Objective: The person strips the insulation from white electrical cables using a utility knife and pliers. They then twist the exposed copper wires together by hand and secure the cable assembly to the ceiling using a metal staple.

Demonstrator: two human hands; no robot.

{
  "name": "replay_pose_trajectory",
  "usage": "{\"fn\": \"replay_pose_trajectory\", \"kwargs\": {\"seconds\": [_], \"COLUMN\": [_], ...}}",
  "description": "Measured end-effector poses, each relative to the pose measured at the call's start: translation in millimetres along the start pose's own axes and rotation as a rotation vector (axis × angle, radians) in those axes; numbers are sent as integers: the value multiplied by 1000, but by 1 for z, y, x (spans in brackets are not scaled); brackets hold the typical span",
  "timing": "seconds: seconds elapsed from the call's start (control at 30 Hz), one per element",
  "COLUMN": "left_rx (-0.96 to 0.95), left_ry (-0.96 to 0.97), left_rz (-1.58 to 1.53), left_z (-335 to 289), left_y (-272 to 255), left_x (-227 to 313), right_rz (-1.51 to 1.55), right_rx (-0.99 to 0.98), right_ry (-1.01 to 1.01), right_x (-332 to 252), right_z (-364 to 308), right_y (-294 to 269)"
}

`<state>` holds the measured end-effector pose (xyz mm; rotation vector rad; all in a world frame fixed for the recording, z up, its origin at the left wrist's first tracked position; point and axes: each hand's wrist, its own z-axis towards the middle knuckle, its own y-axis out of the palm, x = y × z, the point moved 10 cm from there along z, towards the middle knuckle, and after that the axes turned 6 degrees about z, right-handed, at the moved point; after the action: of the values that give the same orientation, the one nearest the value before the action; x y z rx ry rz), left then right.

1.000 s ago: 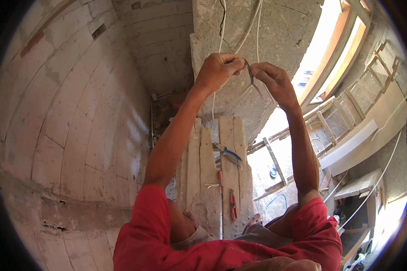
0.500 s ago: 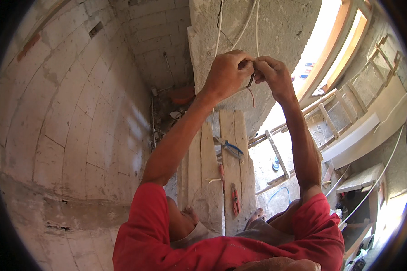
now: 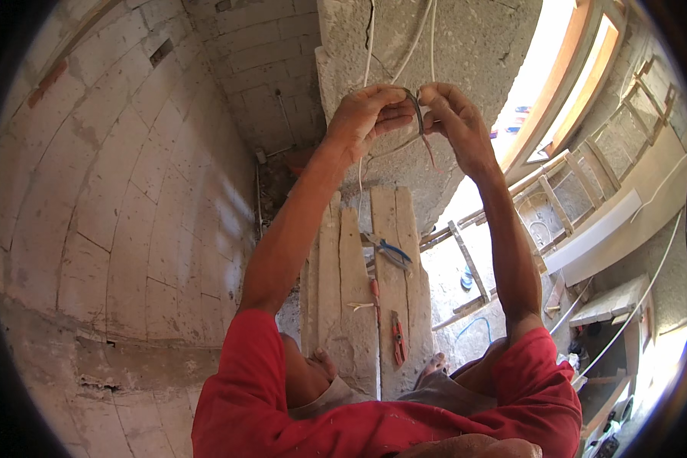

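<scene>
Blocks [image 3: 91, 191] are forming the wall at left. Beside it, the left hand [image 3: 368, 116] is pinching a dark wire [image 3: 417, 114] against the concrete pillar [image 3: 466, 46], and the right hand [image 3: 452, 120] is gripping the same wire. Below, blue pliers [image 3: 389, 249] are lying on planks [image 3: 343, 298].

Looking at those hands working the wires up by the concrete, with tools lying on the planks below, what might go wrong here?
Both the left hand and the right hand pinch thin wires with bare ends, which could prick fingers. The pliers and a red-handled tool lie loose on the wooden planks near the feet; a shift might kick them off.
</scene>
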<state>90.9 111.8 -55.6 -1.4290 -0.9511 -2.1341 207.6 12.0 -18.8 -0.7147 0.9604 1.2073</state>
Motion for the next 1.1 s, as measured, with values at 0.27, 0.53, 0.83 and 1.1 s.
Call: {"fn": "replay_pose_trajectory", "kwargs": {"seconds": [0.27, 0.53, 0.83, 1.1], "left_rx": [-174, -316, -15, -12], "left_ry": [-84, -250, -39, 31], "left_rz": [-247, -365, 65, 384], "left_z": [2, -1, -9, -14], "left_y": [7, 13, 16, 24], "left_x": [-2, -20, 2, 15], "right_rz": [-345, -309, -712, -687], "right_rx": [-192, -327, -149, -165], "right_ry": [-44, -87, -529, -427], "right_x": [-1, 9, -39, -35], "right_z": [0, 3, -11, -10], "right_y": [0, 1, 15, 12]}}
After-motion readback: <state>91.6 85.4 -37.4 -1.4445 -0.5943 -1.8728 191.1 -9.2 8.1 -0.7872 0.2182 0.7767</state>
